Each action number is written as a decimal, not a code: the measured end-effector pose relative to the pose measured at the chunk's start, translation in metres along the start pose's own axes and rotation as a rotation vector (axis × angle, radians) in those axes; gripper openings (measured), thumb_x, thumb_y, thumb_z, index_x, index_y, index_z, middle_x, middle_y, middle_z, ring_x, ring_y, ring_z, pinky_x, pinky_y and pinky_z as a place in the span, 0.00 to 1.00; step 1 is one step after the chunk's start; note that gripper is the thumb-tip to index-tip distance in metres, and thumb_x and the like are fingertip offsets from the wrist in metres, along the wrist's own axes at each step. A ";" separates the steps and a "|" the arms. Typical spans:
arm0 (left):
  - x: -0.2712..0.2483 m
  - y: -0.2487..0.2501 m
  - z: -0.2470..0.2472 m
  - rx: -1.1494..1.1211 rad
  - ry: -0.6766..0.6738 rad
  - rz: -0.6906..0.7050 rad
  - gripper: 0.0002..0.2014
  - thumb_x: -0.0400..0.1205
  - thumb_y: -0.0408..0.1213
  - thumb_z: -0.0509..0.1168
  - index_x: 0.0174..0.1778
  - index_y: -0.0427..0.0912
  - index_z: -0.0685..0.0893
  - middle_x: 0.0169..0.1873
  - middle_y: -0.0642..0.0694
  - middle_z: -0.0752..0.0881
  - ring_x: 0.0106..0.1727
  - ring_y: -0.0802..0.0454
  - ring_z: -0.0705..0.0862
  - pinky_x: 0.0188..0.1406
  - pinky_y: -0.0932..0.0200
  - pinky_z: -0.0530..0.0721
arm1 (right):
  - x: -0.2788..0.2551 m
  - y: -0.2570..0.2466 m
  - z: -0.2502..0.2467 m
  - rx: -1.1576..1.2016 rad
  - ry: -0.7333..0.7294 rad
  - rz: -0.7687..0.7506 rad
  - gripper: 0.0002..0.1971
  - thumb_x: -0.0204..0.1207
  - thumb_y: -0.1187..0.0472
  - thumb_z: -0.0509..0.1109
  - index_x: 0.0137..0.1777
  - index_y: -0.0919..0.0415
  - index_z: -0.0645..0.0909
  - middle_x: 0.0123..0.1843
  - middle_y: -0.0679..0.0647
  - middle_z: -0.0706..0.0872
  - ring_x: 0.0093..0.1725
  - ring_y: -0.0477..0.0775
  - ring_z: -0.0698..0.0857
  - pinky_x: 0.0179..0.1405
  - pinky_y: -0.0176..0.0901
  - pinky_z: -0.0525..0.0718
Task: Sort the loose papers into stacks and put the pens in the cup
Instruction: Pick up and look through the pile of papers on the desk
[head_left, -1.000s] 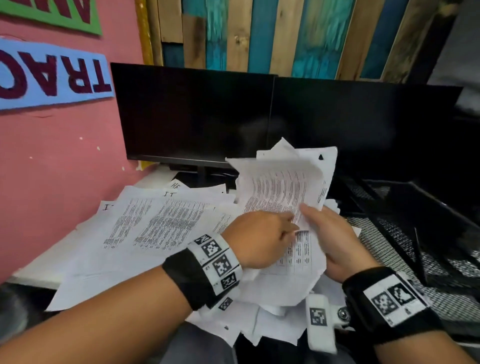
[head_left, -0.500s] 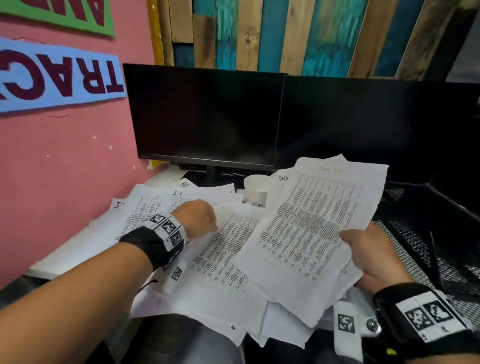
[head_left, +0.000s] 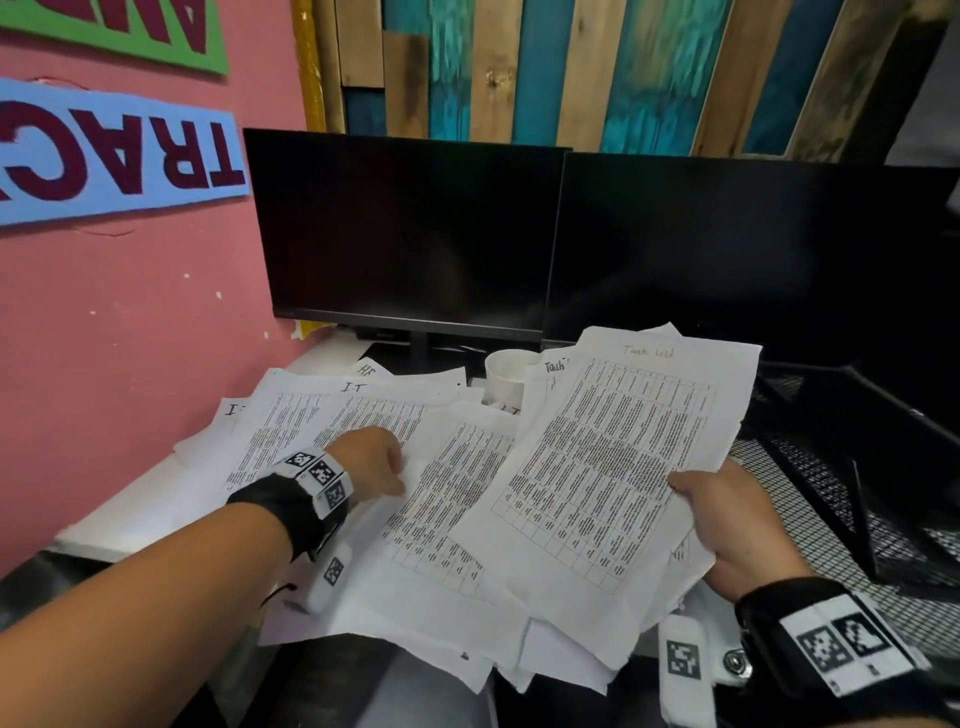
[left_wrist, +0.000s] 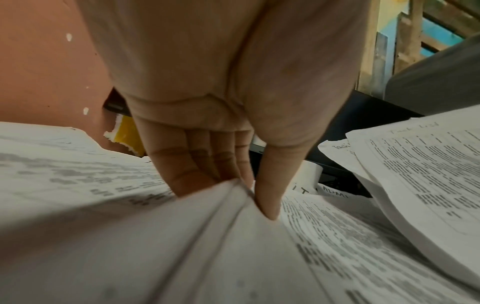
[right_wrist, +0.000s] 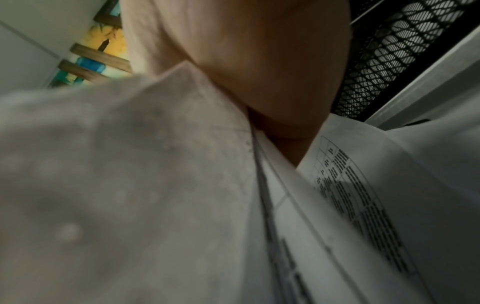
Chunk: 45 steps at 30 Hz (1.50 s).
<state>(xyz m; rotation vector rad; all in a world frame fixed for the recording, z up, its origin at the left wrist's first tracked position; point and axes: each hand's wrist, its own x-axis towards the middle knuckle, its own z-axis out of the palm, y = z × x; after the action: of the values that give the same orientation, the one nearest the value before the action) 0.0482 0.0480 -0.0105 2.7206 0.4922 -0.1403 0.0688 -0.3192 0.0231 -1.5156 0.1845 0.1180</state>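
Loose printed papers (head_left: 332, 431) lie scattered over the white desk. My right hand (head_left: 722, 519) grips a bundle of "Task List" sheets (head_left: 613, 467) by its right edge, lifted and tilted above the pile; in the right wrist view the palm (right_wrist: 259, 61) sits over the sheet edges (right_wrist: 285, 195). My left hand (head_left: 371, 462) reaches into the left pile, and in the left wrist view its thumb and fingers (left_wrist: 215, 170) pinch a raised fold of paper (left_wrist: 207, 226). A white cup (head_left: 506, 371) stands behind the papers, partly hidden. No pens are in view.
Two dark monitors (head_left: 405, 234) stand at the back of the desk. A black wire-mesh tray (head_left: 857, 467) sits to the right. A pink wall (head_left: 130, 338) bounds the left side. Papers hang over the desk's front edge (head_left: 467, 660).
My left hand let go of the shared bundle and moved left into the pile, where it now pinches a sheet. My right hand carried the bundle rightward and flattened it out, uncovering the cup.
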 end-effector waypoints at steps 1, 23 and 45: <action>0.001 -0.004 0.000 -0.013 0.018 -0.003 0.09 0.74 0.38 0.80 0.46 0.52 0.89 0.48 0.53 0.90 0.48 0.55 0.87 0.42 0.63 0.82 | 0.000 -0.001 0.000 -0.003 -0.003 -0.002 0.17 0.84 0.77 0.63 0.61 0.59 0.87 0.59 0.68 0.92 0.59 0.76 0.91 0.64 0.81 0.85; -0.021 -0.048 -0.028 -0.441 0.099 -0.095 0.11 0.76 0.45 0.81 0.43 0.44 0.89 0.28 0.52 0.87 0.29 0.52 0.82 0.37 0.57 0.83 | -0.001 0.008 0.007 0.026 -0.079 -0.028 0.21 0.85 0.77 0.62 0.66 0.56 0.87 0.56 0.60 0.95 0.56 0.69 0.94 0.60 0.68 0.90; -0.055 -0.008 -0.113 -0.316 0.755 0.204 0.10 0.90 0.39 0.62 0.48 0.46 0.88 0.32 0.44 0.85 0.32 0.44 0.80 0.31 0.52 0.75 | 0.014 0.017 0.010 0.075 -0.049 -0.039 0.25 0.84 0.75 0.62 0.73 0.53 0.85 0.64 0.59 0.94 0.61 0.70 0.93 0.64 0.76 0.88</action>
<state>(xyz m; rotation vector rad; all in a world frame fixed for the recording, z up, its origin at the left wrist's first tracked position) -0.0028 0.0794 0.1002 2.4075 0.3785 0.9587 0.0802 -0.3086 0.0041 -1.4390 0.1191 0.1162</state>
